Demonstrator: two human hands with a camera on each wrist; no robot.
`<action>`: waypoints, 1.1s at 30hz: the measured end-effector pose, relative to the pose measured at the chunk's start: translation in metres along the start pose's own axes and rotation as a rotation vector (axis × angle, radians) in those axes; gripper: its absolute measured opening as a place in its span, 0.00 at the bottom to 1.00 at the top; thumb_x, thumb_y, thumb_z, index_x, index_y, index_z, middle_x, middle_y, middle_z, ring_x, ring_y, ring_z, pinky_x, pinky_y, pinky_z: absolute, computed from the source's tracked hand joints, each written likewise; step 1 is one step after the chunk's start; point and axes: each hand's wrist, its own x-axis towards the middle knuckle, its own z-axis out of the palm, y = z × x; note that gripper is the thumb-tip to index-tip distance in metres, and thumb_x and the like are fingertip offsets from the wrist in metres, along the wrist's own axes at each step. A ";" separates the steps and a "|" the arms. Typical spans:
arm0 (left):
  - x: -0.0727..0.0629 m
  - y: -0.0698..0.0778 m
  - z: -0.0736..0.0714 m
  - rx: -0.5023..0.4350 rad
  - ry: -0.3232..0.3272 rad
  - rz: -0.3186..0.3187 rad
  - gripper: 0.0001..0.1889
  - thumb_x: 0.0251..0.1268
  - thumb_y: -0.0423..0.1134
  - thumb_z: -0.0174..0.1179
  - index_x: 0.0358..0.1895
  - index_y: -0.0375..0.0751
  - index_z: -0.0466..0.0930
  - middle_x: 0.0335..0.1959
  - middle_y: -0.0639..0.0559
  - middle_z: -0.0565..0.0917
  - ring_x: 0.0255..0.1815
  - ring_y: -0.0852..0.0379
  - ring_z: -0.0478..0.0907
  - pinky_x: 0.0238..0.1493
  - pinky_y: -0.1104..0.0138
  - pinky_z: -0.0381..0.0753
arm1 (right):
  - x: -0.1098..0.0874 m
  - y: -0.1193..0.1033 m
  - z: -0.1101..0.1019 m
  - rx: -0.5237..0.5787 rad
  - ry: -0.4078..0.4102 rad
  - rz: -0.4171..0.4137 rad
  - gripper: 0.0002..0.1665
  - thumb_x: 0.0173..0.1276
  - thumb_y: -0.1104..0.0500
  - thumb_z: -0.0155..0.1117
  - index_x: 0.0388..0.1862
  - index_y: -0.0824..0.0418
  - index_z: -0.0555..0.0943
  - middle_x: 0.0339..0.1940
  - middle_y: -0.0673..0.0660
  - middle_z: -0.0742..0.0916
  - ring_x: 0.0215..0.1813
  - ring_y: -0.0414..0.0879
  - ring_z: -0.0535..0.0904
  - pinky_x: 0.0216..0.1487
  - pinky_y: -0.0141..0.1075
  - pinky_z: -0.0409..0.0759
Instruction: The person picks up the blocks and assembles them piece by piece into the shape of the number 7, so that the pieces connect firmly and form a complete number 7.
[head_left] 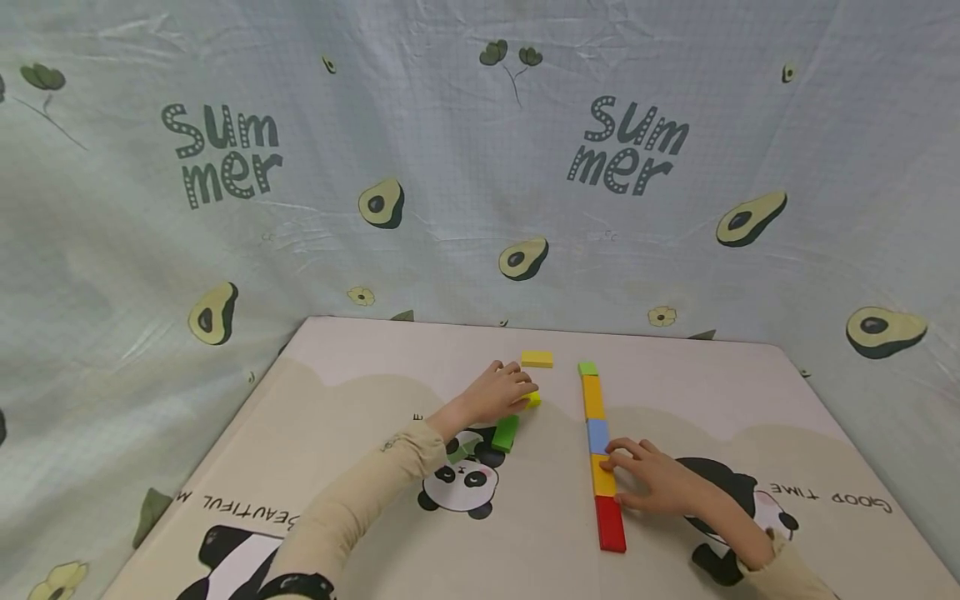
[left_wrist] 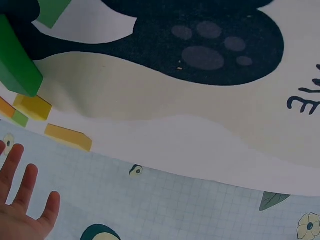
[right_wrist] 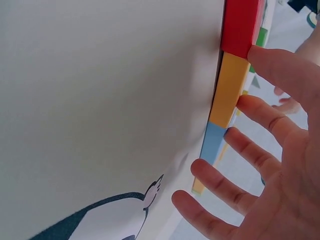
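Observation:
A straight row of toy blocks lies on the table: a light green block (head_left: 588, 368), an orange block (head_left: 592, 397), a blue block (head_left: 597, 436), a second orange block (head_left: 603, 477) and a red block (head_left: 611, 525) nearest me. My right hand (head_left: 654, 479) is at the row's right side; in the right wrist view its thumb meets the red block (right_wrist: 241, 27) and fingertips touch the orange block (right_wrist: 228, 89) and blue block (right_wrist: 212, 140). Over a yellow block (head_left: 533, 400), partly hidden, hovers my left hand (head_left: 491, 394), fingers spread; contact is unclear. A green block (head_left: 506, 433) lies just below it.
Another yellow block (head_left: 537, 358) lies near the table's far edge, left of the row. The table covering (head_left: 540, 533) is printed with pandas and lettering. Behind the table hangs a pale curtain (head_left: 450, 150) with avocado prints.

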 end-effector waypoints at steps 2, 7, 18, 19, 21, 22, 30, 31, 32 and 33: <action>-0.003 0.001 0.001 0.004 -0.003 0.004 0.14 0.65 0.46 0.49 0.51 0.52 0.75 0.48 0.58 0.79 0.50 0.57 0.71 0.49 0.60 0.68 | -0.001 0.000 0.001 -0.010 0.000 -0.001 0.18 0.54 0.50 0.64 0.45 0.50 0.74 0.53 0.53 0.73 0.44 0.45 0.67 0.40 0.39 0.74; -0.006 0.004 0.007 0.011 -0.042 0.004 0.15 0.65 0.46 0.48 0.51 0.51 0.75 0.50 0.56 0.79 0.50 0.56 0.71 0.49 0.58 0.69 | -0.001 0.000 0.002 -0.039 0.004 -0.002 0.19 0.55 0.50 0.63 0.45 0.49 0.75 0.53 0.52 0.74 0.44 0.43 0.65 0.38 0.37 0.72; -0.011 0.003 0.021 -0.020 -0.012 0.024 0.13 0.64 0.45 0.49 0.49 0.49 0.76 0.48 0.54 0.79 0.49 0.55 0.71 0.47 0.58 0.69 | 0.001 0.003 0.004 -0.085 -0.008 0.036 0.19 0.54 0.48 0.63 0.46 0.47 0.74 0.54 0.51 0.73 0.49 0.47 0.65 0.42 0.47 0.71; -0.011 0.003 0.021 -0.016 -0.010 0.024 0.13 0.64 0.44 0.49 0.49 0.49 0.76 0.48 0.54 0.79 0.49 0.55 0.72 0.47 0.59 0.69 | 0.001 0.003 0.004 -0.088 -0.006 0.033 0.19 0.54 0.48 0.63 0.45 0.47 0.74 0.54 0.51 0.73 0.50 0.48 0.65 0.43 0.48 0.71; -0.012 0.003 0.021 -0.020 -0.010 0.025 0.13 0.65 0.44 0.48 0.49 0.48 0.76 0.48 0.54 0.79 0.49 0.56 0.72 0.46 0.59 0.69 | 0.000 0.003 0.004 -0.094 -0.001 0.026 0.19 0.54 0.47 0.63 0.45 0.47 0.74 0.53 0.51 0.73 0.51 0.49 0.65 0.44 0.50 0.70; -0.012 0.003 0.021 -0.022 -0.010 0.026 0.13 0.65 0.44 0.48 0.49 0.48 0.76 0.48 0.54 0.79 0.48 0.55 0.72 0.45 0.59 0.70 | 0.001 0.003 0.004 -0.095 0.001 0.021 0.19 0.54 0.47 0.63 0.45 0.47 0.74 0.53 0.51 0.73 0.52 0.50 0.64 0.45 0.51 0.70; -0.009 0.002 0.023 0.002 -0.002 0.027 0.12 0.64 0.44 0.49 0.46 0.49 0.77 0.46 0.54 0.79 0.47 0.56 0.72 0.45 0.60 0.70 | 0.003 0.004 0.006 -0.130 0.029 0.004 0.23 0.54 0.37 0.59 0.44 0.47 0.74 0.54 0.52 0.73 0.56 0.52 0.64 0.50 0.54 0.68; -0.009 0.002 0.023 0.000 -0.003 0.025 0.12 0.64 0.44 0.49 0.46 0.49 0.77 0.46 0.54 0.80 0.46 0.56 0.72 0.45 0.60 0.70 | 0.003 0.004 0.006 -0.133 0.029 0.004 0.23 0.54 0.37 0.59 0.44 0.47 0.74 0.55 0.53 0.72 0.57 0.54 0.64 0.51 0.55 0.68; -0.009 0.002 0.022 0.000 -0.005 0.024 0.12 0.64 0.44 0.49 0.46 0.49 0.77 0.46 0.54 0.80 0.46 0.57 0.72 0.44 0.61 0.70 | 0.003 0.004 0.006 -0.133 0.030 0.004 0.23 0.54 0.37 0.59 0.45 0.47 0.74 0.56 0.53 0.72 0.58 0.55 0.63 0.52 0.57 0.67; -0.009 0.003 0.022 -0.002 -0.010 0.024 0.12 0.64 0.44 0.49 0.46 0.49 0.77 0.46 0.55 0.80 0.46 0.57 0.72 0.44 0.61 0.70 | 0.003 0.004 0.007 -0.135 0.028 0.004 0.23 0.54 0.37 0.59 0.45 0.47 0.74 0.57 0.54 0.72 0.59 0.56 0.63 0.53 0.58 0.66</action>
